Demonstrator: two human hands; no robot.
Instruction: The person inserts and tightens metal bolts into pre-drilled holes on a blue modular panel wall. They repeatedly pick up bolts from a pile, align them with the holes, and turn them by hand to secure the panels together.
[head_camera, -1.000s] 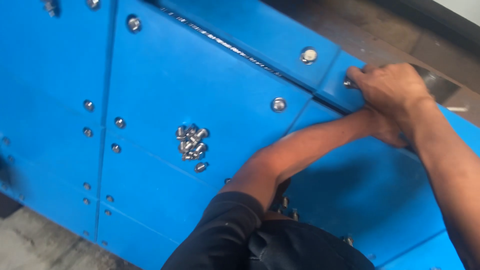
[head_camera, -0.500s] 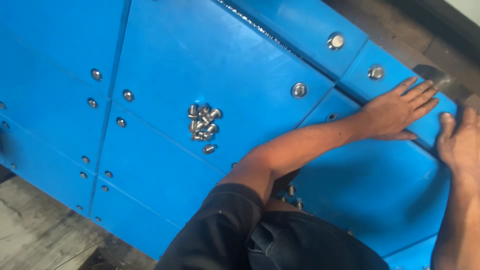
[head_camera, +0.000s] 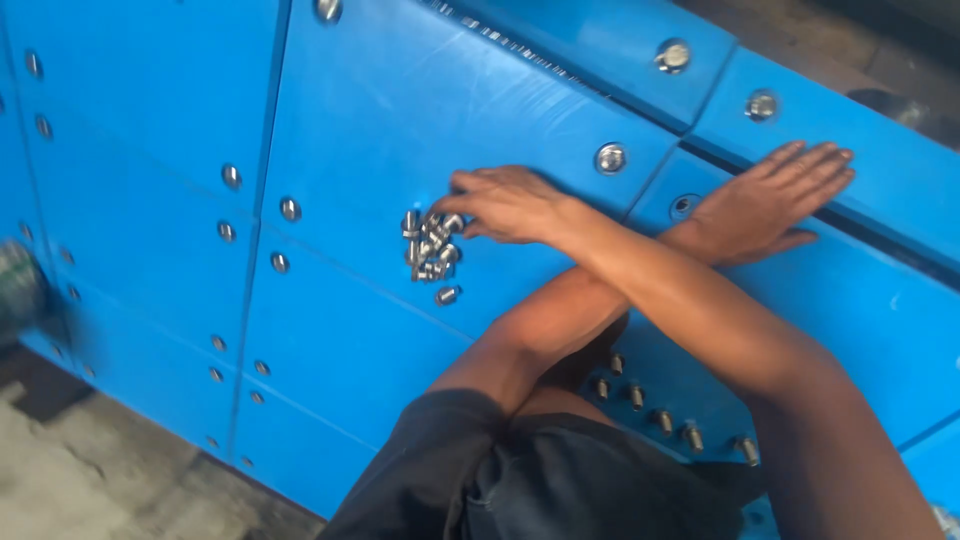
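A small pile of short silver bolts (head_camera: 430, 250) lies on a large blue panel (head_camera: 400, 110). My right hand (head_camera: 505, 205) has crossed over my left arm, and its fingertips touch the top right of the pile with thumb and fingers slightly apart. My left hand (head_camera: 780, 195) lies flat, fingers spread, on the neighbouring blue panel to the right and holds nothing. Just left of its wrist is an empty bolt hole (head_camera: 684, 207). A fitted silver bolt head (head_camera: 610, 157) sits between the two hands.
More fitted bolt heads (head_camera: 673, 55) (head_camera: 761, 104) dot the upper panels, and others (head_camera: 230, 176) line the seams at left. A row of upright bolts (head_camera: 660, 420) stands below my crossed arms. Grey concrete floor (head_camera: 60, 480) shows at lower left.
My right hand has left the upper right corner and swung left across my left arm to the bolt pile. My left hand went flat on the panel and stays there.
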